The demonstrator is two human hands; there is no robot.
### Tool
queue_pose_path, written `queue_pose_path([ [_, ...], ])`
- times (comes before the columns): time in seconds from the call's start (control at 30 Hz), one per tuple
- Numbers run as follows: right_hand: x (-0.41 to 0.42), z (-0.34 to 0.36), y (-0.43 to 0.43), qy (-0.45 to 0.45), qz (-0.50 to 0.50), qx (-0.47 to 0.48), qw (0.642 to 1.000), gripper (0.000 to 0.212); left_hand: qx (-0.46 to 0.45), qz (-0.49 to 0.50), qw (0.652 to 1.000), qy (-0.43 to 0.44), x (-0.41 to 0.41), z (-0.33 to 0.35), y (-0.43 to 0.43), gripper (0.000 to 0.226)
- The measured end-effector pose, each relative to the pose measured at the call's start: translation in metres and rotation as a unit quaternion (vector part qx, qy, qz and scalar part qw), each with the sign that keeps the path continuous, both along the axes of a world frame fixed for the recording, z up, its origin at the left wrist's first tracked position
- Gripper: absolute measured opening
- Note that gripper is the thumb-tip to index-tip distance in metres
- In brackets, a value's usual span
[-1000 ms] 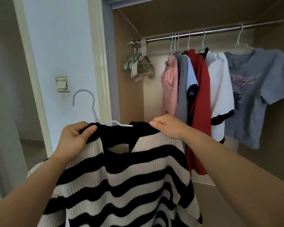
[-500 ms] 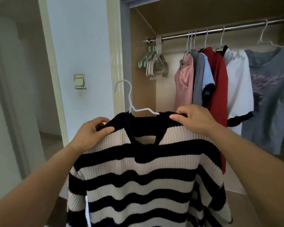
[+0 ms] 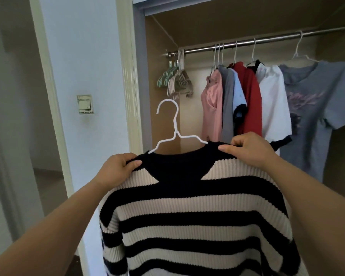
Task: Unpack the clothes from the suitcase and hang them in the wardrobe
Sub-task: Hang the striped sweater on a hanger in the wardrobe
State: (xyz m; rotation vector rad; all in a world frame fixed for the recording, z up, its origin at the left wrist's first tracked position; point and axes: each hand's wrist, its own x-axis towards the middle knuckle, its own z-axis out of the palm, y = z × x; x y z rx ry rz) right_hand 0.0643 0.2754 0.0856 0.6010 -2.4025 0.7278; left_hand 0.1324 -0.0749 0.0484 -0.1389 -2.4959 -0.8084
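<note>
A black-and-white striped knit sweater (image 3: 187,212) hangs on a white wire hanger (image 3: 174,126), held up in front of the open wardrobe. My left hand (image 3: 118,169) grips the sweater's left shoulder and my right hand (image 3: 249,149) pinches its right shoulder. The hanger's hook points up, below and left of the metal wardrobe rail (image 3: 257,41). The suitcase is out of view.
Several garments hang on the rail: a pink top (image 3: 211,104), a grey one, a red one (image 3: 249,100), a white one (image 3: 273,104) and a grey-blue T-shirt (image 3: 315,108). Spare empty hangers (image 3: 176,78) bunch at the rail's left end. A wall switch (image 3: 85,104) and doorway are left.
Both hands have lifted the sweater and hanger higher and carried them right, toward the wardrobe opening. The hanger hook stands more upright and the collar has settled onto the hanger.
</note>
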Motion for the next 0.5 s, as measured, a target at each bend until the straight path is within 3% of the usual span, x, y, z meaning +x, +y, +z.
queue_pose_path([
  [0.23, 0.012, -0.001, 0.005, -0.004, -0.015, 0.053, 0.998, 0.056, -0.049, -0.037, 0.997, 0.055, -0.02, 0.011, 0.037, 0.02],
  [0.4, 0.015, -0.008, 0.022, -0.074, 0.034, -0.017, 0.997, 0.051, 0.017, -0.01, 0.995, 0.102, -0.028, 0.011, 0.04, 0.017],
  [0.5, 0.023, -0.006, 0.028, -0.143, 0.047, -0.07, 0.986, 0.06, 0.037, 0.001, 0.994, 0.103, -0.035, 0.01, 0.039, 0.02],
])
